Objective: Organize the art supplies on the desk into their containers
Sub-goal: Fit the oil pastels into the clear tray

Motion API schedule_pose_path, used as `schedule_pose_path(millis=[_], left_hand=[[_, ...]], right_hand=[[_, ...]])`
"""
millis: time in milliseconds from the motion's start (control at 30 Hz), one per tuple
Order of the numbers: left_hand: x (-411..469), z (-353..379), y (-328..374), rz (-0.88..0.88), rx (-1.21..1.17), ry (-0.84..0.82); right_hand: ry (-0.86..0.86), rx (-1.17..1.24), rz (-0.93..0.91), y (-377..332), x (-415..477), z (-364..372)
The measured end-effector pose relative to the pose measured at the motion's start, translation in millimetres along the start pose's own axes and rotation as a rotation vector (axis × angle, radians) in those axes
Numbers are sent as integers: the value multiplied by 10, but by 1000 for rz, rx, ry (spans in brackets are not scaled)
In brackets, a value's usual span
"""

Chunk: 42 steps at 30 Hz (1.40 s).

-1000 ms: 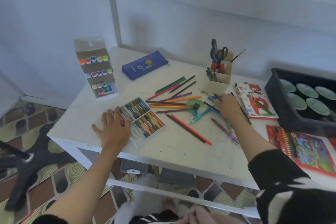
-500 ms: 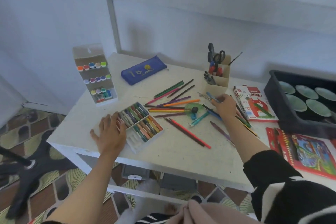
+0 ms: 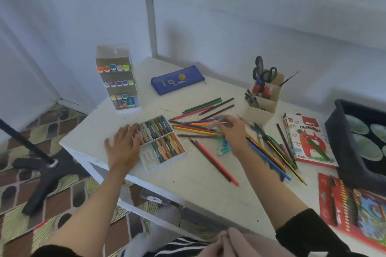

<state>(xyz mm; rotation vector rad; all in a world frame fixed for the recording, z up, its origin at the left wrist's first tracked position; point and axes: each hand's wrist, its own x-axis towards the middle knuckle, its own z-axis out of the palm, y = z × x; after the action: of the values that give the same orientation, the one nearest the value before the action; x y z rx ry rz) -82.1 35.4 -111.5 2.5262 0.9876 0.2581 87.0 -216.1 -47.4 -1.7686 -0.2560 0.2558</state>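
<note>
On the white desk [image 3: 204, 192], the open white plastic tray of oil pastels [image 3: 147, 157] sits near left — the tall white cardboard marker rack [image 3: 113, 53] behind it. Right of the tray lie loose coloured wooden pencils [image 3: 195, 129], the beige cardboard organiser [image 3: 258, 110] behind them — the black plastic bin [image 3: 342, 152] at the right edge.

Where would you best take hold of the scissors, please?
Take the scissors by their black handle loops, coming from above. They stand handles-up in the holder with the blades down inside, so only the loops are free to grip.
</note>
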Motion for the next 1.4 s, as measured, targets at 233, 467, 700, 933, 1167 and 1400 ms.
schedule_pose_path(millis=[233,467,700,933,1167,1400], left_hand=[[-38,-42,37,-54,-33,21],[-36,-27,15,-65,-6,21],[-32,-3,-18,-55,-71,66],[-51,-25,-24,-49,-60,67],[-16,2,-45,12,86,24],[1,13,-34,45,92,36]], right_hand=[[-516,-130,-111,-103,-163,901],[-555,-363,-264,62,-318,1424],[-457,-589,-521,222,-448,1487],[-561,-389,-371,136,-375,1432],[-244,-190,-209,28,-120,302],[140,-446,-104,394,-158,-968]])
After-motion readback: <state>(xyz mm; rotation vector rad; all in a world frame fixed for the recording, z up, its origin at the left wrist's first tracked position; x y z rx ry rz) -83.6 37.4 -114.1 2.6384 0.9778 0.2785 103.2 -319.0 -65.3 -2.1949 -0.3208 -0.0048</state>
